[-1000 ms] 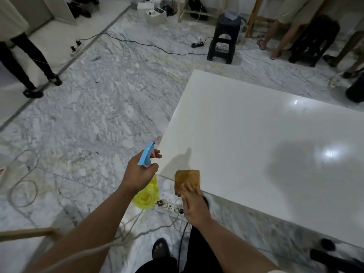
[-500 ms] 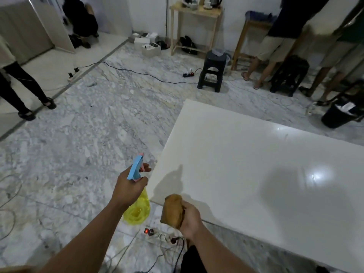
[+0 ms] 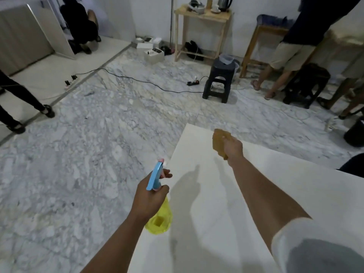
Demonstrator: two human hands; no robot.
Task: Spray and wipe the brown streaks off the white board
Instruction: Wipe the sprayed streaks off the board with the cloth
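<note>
1. We see the white board (image 3: 246, 203) lying flat and low over the marble floor (image 3: 88, 154), its far corner pointing away from us and its near part filling the lower right of the view.
2. The left hand (image 3: 147, 200) grips a spray bottle (image 3: 157, 209) by its neck, fingers curled round it and the forefinger out at the trigger; the blue spray head (image 3: 154, 178) with its pink nozzle tip points forward and the yellow bottle body hangs below the fist, right at the board's left edge.
3. The right hand (image 3: 233, 148) is stretched out above the far corner of the board and clamps a brown cloth (image 3: 220, 142) — the fingers are closed round it, with the cloth sticking out to the left and below the fist. Whether the cloth touches the board we cannot tell.
4. Shadows of both arms fall across the board between the hands; no brown streaks can be made out on its surface from here, though the picture is soft.
5. Beyond the board stand a dark plastic stool (image 3: 219, 81), a black cable (image 3: 137, 80) running to a power strip (image 3: 193, 82), and a wooden side table (image 3: 202, 30) against the wall — other people's legs show at the left and right edges.
</note>
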